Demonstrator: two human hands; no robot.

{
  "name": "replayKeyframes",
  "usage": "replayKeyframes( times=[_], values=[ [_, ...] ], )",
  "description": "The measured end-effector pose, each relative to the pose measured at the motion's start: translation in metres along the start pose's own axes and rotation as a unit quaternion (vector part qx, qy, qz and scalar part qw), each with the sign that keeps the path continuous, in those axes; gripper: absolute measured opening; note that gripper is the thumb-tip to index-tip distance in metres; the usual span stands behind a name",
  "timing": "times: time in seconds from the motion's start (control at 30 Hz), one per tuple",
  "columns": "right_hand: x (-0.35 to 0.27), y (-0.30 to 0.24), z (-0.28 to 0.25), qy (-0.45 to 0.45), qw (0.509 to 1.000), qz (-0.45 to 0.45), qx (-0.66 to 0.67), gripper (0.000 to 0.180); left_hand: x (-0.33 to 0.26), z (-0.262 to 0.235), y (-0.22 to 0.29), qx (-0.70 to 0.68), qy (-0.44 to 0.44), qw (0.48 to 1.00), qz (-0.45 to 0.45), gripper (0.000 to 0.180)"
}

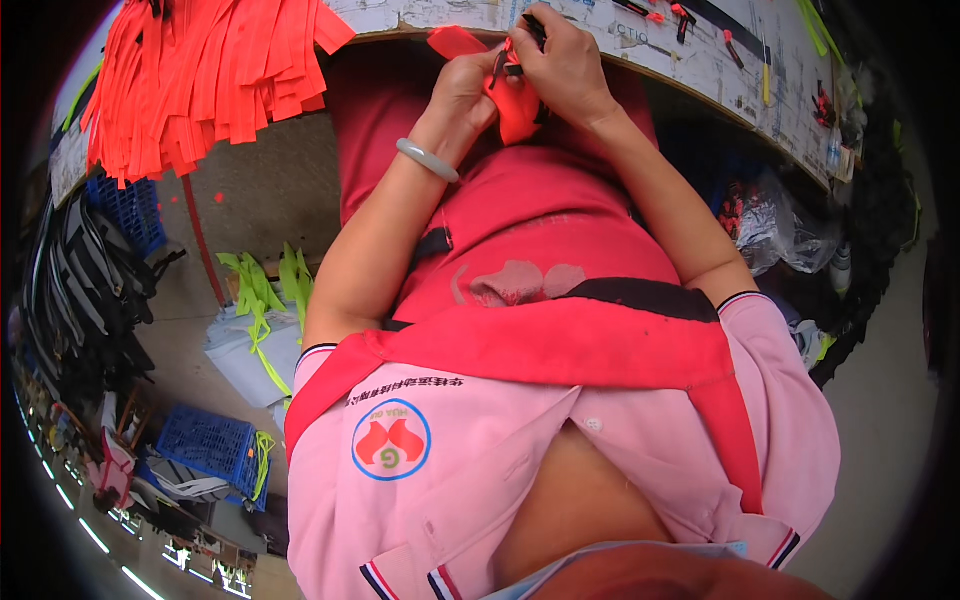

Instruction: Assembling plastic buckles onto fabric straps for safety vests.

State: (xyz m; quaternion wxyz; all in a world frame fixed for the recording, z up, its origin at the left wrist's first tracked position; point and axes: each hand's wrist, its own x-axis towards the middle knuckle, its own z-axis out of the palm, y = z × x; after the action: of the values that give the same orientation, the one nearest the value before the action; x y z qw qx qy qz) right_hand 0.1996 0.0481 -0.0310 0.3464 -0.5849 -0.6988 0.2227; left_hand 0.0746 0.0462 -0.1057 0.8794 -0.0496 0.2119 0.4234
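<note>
Both hands meet at the top middle, just below the table edge [690, 85]. My left hand [468, 88], with a pale green bangle [427, 160] on its wrist, pinches a piece of bright red-orange fabric [516, 108]. My right hand [562, 62] grips the same piece from above, together with a small black part [534, 28] between its fingers. A flap of the fabric [455, 42] sticks out to the left over the table edge. I wear a pink shirt and a red apron [540, 340].
A thick bundle of red-orange strips [210, 75] hangs over the table at the upper left. Neon-green strips [262, 295] lie on the floor at the left, beside blue crates [205, 440] and black straps [75, 290]. Plastic bags [785, 230] sit under the table on the right.
</note>
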Motion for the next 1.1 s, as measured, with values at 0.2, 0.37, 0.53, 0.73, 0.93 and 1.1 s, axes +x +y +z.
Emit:
replayKeyframes(
  times=[0.2, 0.37, 0.53, 0.73, 0.93, 1.1],
  values=[
    [0.007, -0.012, -0.017, -0.097, 0.987, 0.088, 0.093, 0.023, -0.017, 0.011, -0.003, 0.148, 0.085, 0.98, 0.105, 0.018],
    [-0.005, -0.008, -0.03, -0.195, 0.935, 0.195, 0.222, 0.027, -0.061, 0.041, 0.005, 0.335, 0.077, 0.904, 0.256, 0.019],
    [-0.014, -0.033, -0.025, -0.185, 0.923, 0.178, 0.288, 0.026, -0.074, 0.037, 0.007, 0.349, 0.077, 0.872, 0.334, 0.015],
    [-0.015, -0.039, -0.019, -0.237, 0.935, 0.059, 0.257, 0.024, -0.085, 0.051, 0.023, 0.37, 0.081, 0.868, 0.322, 0.013],
    [-0.042, -0.043, 0.0, -0.273, 0.917, 0.059, 0.285, 0.03, -0.094, 0.062, 0.053, 0.366, 0.041, 0.865, 0.341, 0.012],
    [0.031, -0.108, -0.028, -0.313, 0.875, 0.07, 0.364, 0.025, -0.101, 0.006, 0.084, 0.133, 0.027, 0.96, 0.247, 0.017]
  ],
)
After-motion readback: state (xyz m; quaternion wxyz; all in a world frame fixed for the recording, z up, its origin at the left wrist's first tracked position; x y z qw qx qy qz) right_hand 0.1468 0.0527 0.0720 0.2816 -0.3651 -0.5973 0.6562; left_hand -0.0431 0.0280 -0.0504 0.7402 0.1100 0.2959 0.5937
